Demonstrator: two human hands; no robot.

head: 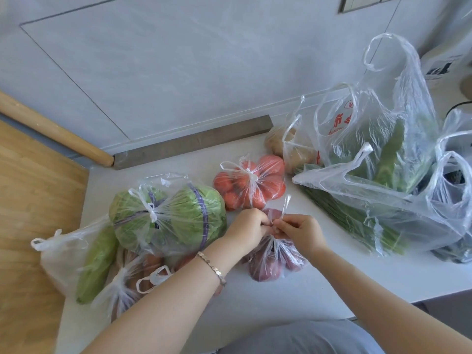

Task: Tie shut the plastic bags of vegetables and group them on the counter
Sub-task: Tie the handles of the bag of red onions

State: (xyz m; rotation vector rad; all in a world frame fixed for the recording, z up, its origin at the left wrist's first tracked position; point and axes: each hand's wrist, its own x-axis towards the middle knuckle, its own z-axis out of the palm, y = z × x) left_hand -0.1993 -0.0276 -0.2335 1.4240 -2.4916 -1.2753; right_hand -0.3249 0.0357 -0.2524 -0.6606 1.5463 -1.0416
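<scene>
I hold the two handles of the bag of purple-red vegetables [274,263], one in each hand. My left hand [246,226] pinches one handle and my right hand [301,231] pinches the other. The fingers of both hands are curled tightly on the thin plastic, and the two hands almost touch above the neck of the bag.

The bag sits on the white counter [255,315] directly under my hands, not far from the front edge, with its gathered neck pointing up between my fingertips. One loose end of a handle stands up just behind the place where my hands meet. I judge that the knot is not yet closed; to tighten it I must pull the handles apart sideways, one to each side.

The tied bag of tomatoes [251,185] and the tied bag of green leafy heads [173,215] lie toward the left end of the counter, so my left hand is nearer to that group. The potato bag [293,149] toward the right end looks open.
</scene>
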